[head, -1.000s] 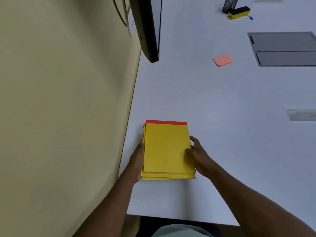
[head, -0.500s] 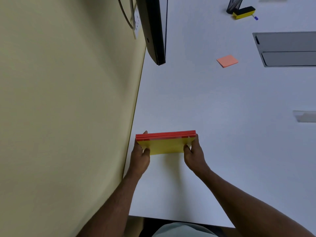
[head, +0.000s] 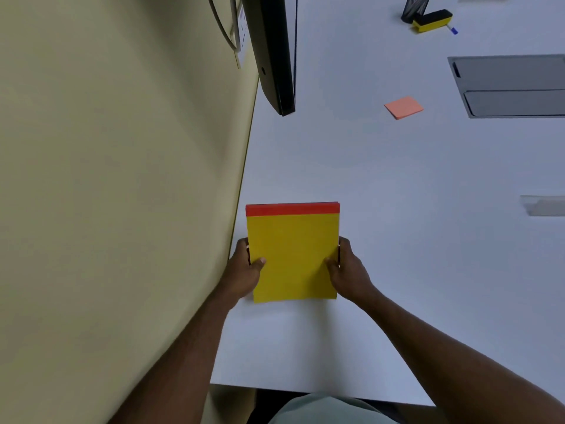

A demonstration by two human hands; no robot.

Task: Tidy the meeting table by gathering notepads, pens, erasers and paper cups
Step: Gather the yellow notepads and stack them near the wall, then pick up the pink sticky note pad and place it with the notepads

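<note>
- Half a second ago the stack of yellow notepads stood on edge between the hands, its red bindings facing the camera; now it is tipped back so its yellow face shows full, with the edges squared into one flush block.
- The left hand grips the stack's left edge, thumb curled over the top sheet and fingers hidden behind or beneath, close against the beige wall.
- The stack sits near the left edge of the white table; whether it rests on the surface or is lifted just clear cannot be told.
- The right hand grips the right edge in the same way, thumb on the face of the top pad.
- The step in hand appears to be evening up the gathered notepads.
- Further along to the right, well apart from the stack, lie an orange sticky-note pad, a yellow-and-black eraser just beside a mesh pen holder, and a blue-tipped pen.
- The next move likely calls for setting the stack down squarely, freeing a hand, and reaching far across for those items.
</note>
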